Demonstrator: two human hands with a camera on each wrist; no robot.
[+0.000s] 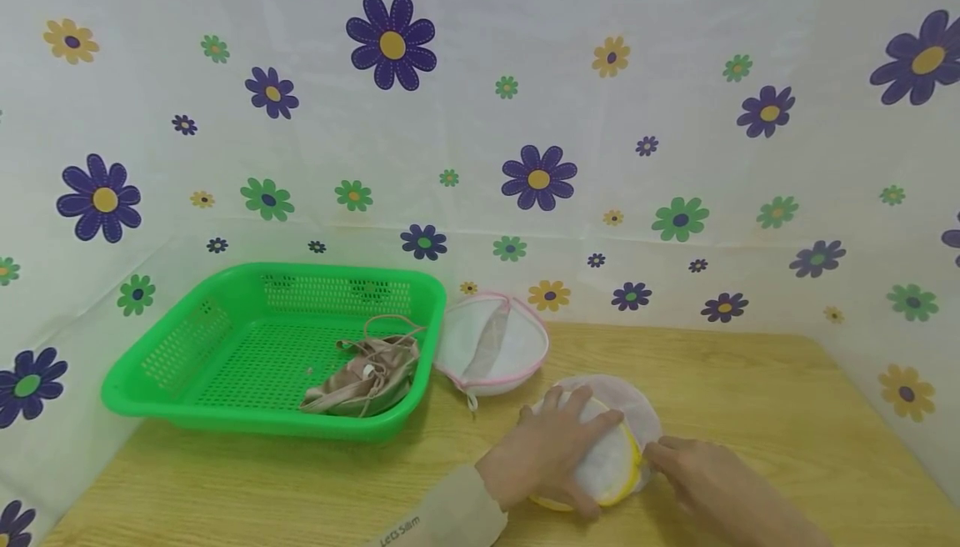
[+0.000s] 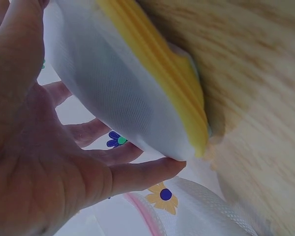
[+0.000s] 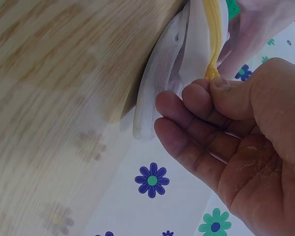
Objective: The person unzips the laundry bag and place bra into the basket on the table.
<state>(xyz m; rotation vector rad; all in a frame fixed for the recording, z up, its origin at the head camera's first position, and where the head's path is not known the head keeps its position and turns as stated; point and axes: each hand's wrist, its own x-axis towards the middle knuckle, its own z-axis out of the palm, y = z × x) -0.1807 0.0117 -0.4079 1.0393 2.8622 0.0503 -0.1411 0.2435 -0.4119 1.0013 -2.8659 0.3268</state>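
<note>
A white mesh laundry bag [image 1: 606, 457] with a yellow zipper lies on the table's front right. My left hand [image 1: 542, 449] rests over it, fingers spread nearly straight; in the left wrist view the fingertips touch the bag's domed white side. At the bag's right edge, my right hand [image 1: 708, 476] pinches the yellow zipper's end between thumb and index finger [image 3: 220, 81], hiding most of the pull. The right wrist view shows a white mesh part [image 3: 157, 83] of the bag standing away from the zippered edge. The other right fingers are loosely curled.
A green perforated basket [image 1: 247, 420] stands at the left, holding a crumpled taupe satin garment [image 1: 371, 376] with thin straps. Between basket and hands sits a second white mesh bag [image 1: 517, 355], pink-trimmed, its zipper apart. A flower-printed sheet [image 1: 480, 130] hangs behind the wooden table [image 1: 742, 397].
</note>
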